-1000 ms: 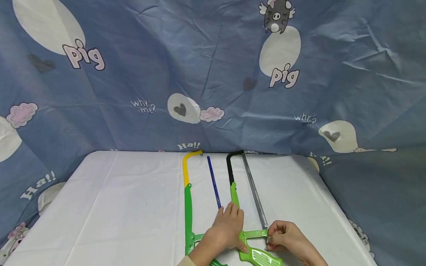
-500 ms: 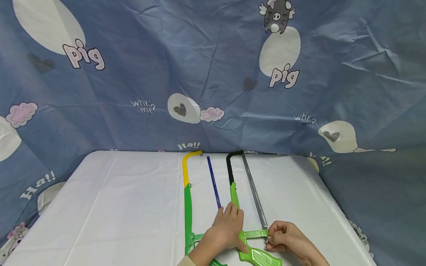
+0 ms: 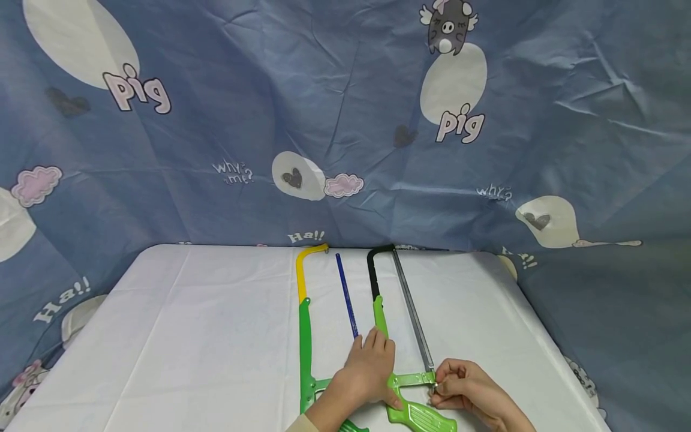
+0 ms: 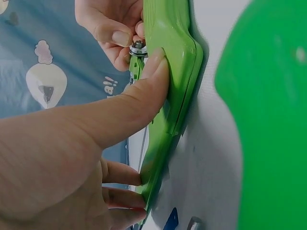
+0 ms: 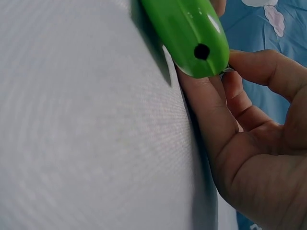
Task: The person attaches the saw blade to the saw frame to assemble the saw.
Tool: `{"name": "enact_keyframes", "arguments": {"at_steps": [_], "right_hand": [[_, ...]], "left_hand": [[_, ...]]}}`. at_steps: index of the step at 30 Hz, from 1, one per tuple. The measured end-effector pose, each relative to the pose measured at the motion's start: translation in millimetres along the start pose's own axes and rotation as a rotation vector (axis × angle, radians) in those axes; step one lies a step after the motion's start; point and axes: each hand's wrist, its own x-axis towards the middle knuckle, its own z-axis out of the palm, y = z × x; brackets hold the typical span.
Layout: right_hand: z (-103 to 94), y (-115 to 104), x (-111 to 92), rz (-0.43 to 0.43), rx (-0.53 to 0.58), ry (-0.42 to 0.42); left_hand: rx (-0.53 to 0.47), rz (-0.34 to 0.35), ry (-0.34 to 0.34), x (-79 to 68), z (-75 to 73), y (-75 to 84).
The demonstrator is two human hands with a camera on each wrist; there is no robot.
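A light green hacksaw (image 3: pixel 429 418) with a black front frame (image 3: pixel 372 273) and a grey blade (image 3: pixel 414 312) lies on the white-covered table. My left hand (image 3: pixel 372 366) holds its frame down, with the thumb on the handle and the fingers farther along the frame. At the blade's near end, my right hand (image 3: pixel 466 387) pinches the small metal wing nut (image 4: pixel 138 47) on the threaded tension screw. In the right wrist view the handle's end (image 5: pixel 201 43) partly covers the right fingertips. The nut's exact shape is hard to make out.
Left of it lies a darker green hacksaw frame (image 3: pixel 305 336) with a yellow front part (image 3: pixel 300 276); my left arm covers some of its handle. A loose blue saw blade (image 3: pixel 347 297) lies between the two saws. A patterned blue cloth (image 3: pixel 216 132) hangs behind the table.
The right fingers have shifted very slightly at the screw, and the green handle has moved a touch to the left. My left hand stays in place.
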Motion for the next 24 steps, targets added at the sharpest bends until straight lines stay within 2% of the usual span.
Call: {"name": "enact_keyframes", "arguments": {"at_steps": [7, 12, 24], "right_hand": [[-3.4, 1, 0, -0.005, 0.038, -0.049], [-4.4, 1, -1, -0.008, 0.056, -0.061], [-2.0, 2, -2, -0.009, 0.049, -0.033]], "left_hand": [[-0.008, -0.009, -0.029, -3.7, -11.9, 1.9], [-0.011, -0.009, -0.024, -3.9, -11.2, 2.2], [0.008, 0.002, -0.006, -1.7, -7.5, 1.6]]}}
